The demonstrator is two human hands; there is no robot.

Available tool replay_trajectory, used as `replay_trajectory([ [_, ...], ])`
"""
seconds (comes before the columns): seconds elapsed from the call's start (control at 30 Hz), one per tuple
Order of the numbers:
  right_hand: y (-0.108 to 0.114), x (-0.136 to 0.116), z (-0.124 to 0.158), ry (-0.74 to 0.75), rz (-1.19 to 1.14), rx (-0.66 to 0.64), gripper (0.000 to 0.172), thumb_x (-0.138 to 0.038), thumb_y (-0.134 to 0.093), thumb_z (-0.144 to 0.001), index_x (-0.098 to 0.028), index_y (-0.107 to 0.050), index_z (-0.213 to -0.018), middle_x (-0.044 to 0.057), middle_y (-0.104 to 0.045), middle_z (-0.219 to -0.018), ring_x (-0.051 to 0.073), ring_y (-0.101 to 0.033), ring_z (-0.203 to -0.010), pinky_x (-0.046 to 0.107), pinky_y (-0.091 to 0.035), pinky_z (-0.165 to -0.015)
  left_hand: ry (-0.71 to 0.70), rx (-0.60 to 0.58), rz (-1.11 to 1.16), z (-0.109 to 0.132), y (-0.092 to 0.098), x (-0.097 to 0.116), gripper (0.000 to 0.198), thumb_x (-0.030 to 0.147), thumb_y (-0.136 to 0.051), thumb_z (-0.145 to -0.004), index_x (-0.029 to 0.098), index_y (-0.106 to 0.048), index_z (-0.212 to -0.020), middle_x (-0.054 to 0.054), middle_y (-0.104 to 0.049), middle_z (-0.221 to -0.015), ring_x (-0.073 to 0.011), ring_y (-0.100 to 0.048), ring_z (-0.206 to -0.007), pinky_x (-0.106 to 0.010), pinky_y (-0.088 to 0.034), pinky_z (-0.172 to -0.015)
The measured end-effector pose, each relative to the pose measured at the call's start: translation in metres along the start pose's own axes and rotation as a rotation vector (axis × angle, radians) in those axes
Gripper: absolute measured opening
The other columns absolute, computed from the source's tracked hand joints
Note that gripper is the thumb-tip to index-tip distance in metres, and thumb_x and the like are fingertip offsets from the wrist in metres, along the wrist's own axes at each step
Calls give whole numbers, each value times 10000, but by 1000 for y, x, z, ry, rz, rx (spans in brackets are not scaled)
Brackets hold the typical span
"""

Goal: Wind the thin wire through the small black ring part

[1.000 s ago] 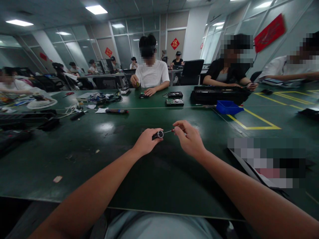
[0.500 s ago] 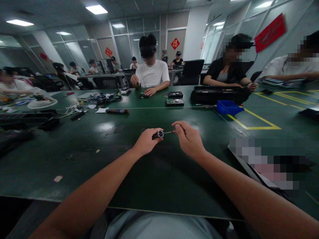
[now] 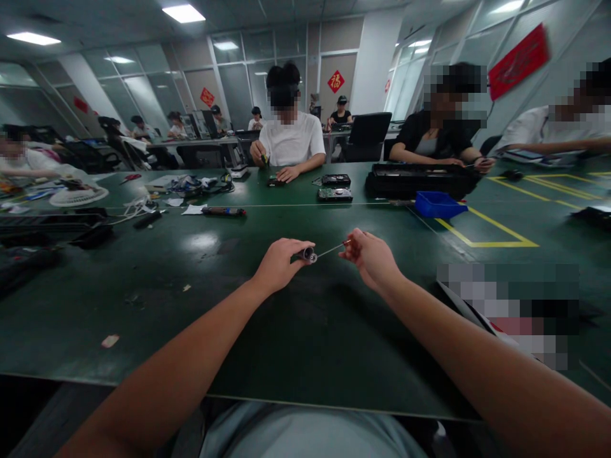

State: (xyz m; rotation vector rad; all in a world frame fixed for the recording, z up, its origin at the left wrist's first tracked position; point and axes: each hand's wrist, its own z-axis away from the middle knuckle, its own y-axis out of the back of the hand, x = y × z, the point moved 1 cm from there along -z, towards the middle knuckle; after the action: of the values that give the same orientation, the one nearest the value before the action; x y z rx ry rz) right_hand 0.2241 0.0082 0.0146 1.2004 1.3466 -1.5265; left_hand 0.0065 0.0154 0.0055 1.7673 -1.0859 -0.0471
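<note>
Above the green table, my left hand (image 3: 278, 266) is closed around a small dark cylinder, with thumb and fingers on its sides. The cylinder's round, silvery end (image 3: 310, 255) points toward me and to the right; its inner details are too small to tell. My right hand (image 3: 375, 259) grips a screwdriver (image 3: 331, 250) with a reddish handle mostly hidden in the fingers. Its thin metal shaft slants down to the left, and the tip is at or very near the cylinder's end. Whether it goes inside, I cannot tell.
The green table (image 3: 157, 324) spreads around my arms. Ahead lie a dark rod-shaped part (image 3: 224, 211), a hard drive (image 3: 335, 194) and a blue tray (image 3: 439, 205). A long black casing (image 3: 420, 181) lies before a co-worker. A white fan-like part (image 3: 79, 196) is at left.
The cylinder has turned in my left hand, showing its end differently. My right hand has moved slightly right and rolled, and the screwdriver shaft is now slanted and shows more of its length.
</note>
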Motion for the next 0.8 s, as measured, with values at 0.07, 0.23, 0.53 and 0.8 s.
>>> replay_trajectory([
  [0.07, 2, 1, -3, 66, 58, 37, 195, -373, -633, -849, -213, -606, -741, 3, -575, -674, 142, -544, -591, 321, -557, -616, 41, -28, -20, 0, 0, -1, 355, 225, -676, -889, 258, -646, -1241, -38, -697, -1190, -219, -600, -1091, -418, -444, -986],
  [0.23, 0, 2, 3, 264, 292, 72, 206, -394, -550, -910, -208, -609, -844, 27, -632, -751, 165, -594, -671, 338, -536, -640, 181, -75, -4, 0, -4, 0, 349, 256, -707, -859, 233, -664, -1205, -56, -698, -1136, -237, -612, -1049, -413, -454, -970],
  [0.53, -2, -9, 12, 442, 379, 99, 191, -398, -526, -931, -219, -582, -970, 40, -659, -855, 178, -620, -765, 363, -522, -731, 274, -49, 159, 0, -3, 8, 350, 225, -621, -901, 192, -573, -1247, -77, -645, -1190, -225, -601, -1091, -375, -460, -990],
  [0.8, -4, -21, 27, 643, 541, 79, 175, -368, -490, -963, -233, -587, -1019, 43, -698, -880, 199, -661, -811, 374, -510, -747, 285, -160, 179, -11, -9, 37, 342, 445, -632, -890, 184, -581, -1104, -61, -669, -974, -213, -625, -845, -357, -504, -782],
])
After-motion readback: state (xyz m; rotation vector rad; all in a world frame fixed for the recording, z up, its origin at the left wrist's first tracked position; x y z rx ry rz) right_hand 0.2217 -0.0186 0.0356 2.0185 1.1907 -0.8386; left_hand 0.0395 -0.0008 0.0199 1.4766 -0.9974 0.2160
